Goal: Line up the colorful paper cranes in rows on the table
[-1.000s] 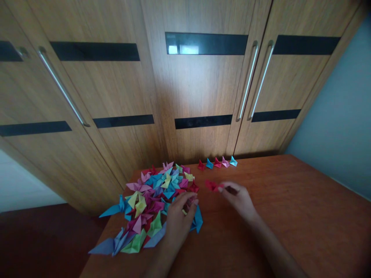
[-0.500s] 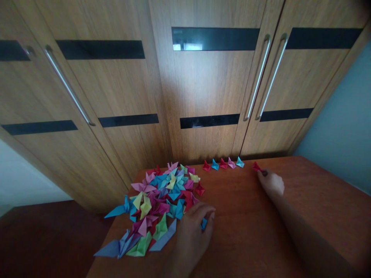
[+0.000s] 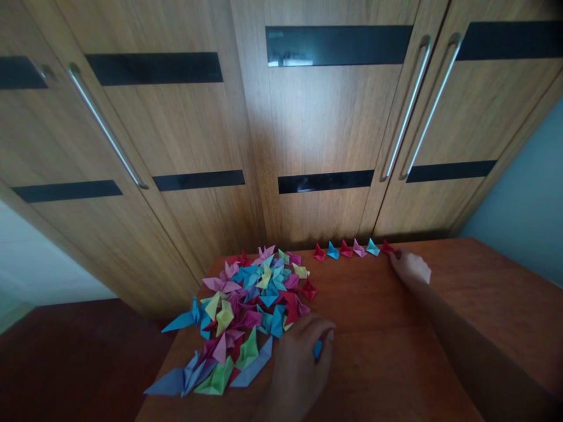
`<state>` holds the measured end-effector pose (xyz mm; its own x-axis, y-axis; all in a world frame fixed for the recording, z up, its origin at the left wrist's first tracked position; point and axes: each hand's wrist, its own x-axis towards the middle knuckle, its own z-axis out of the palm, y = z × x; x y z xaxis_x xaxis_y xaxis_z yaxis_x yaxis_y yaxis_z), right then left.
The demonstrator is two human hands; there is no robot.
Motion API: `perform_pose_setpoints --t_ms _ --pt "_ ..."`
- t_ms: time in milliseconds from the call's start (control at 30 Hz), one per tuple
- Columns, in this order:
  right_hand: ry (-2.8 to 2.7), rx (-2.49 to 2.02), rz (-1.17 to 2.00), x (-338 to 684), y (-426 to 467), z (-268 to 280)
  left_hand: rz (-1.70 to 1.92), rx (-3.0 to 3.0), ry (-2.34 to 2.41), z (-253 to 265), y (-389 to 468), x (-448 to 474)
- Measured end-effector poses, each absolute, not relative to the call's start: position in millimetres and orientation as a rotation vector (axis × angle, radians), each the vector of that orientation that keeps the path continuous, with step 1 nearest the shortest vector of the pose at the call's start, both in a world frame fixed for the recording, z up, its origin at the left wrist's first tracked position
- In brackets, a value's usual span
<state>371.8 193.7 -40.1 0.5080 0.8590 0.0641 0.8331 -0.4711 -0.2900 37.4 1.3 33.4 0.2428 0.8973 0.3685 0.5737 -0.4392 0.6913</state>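
My right hand [image 3: 411, 268] pinches a small red origami piece [image 3: 387, 247] at the right end of a row along the table's back edge. Left of it in that row stand a light blue piece [image 3: 373, 247], a pink piece [image 3: 359, 248] and several more in red and blue. Close to the pile's right side, my left hand [image 3: 303, 357] is curled around a blue origami piece [image 3: 317, 350], mostly hidden by the fingers. The pile of folded paper pieces [image 3: 250, 319] mixes pink, blue, green, yellow, red and purple; some look like cranes.
The brown wooden table [image 3: 373, 351] reaches back to a wooden wardrobe [image 3: 321, 129] with long metal handles [image 3: 407, 108] and dark strips. Dark floor [image 3: 79, 351] lies beyond the table's left edge. A bluish wall [image 3: 523, 193] is at the right.
My right hand has brought the red piece left and back, up beside the light blue one in the row. My left hand keeps the blue piece near the pile. The view has shifted slightly.
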Motion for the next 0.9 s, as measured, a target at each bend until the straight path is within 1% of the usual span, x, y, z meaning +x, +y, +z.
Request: perform_pose_setpoints --t_ms 900 --pt "-1.459 -2.495 0.145 370.7 196.9 -42.0 1.003 2.131 1.372 34.0 0.6 36.3"
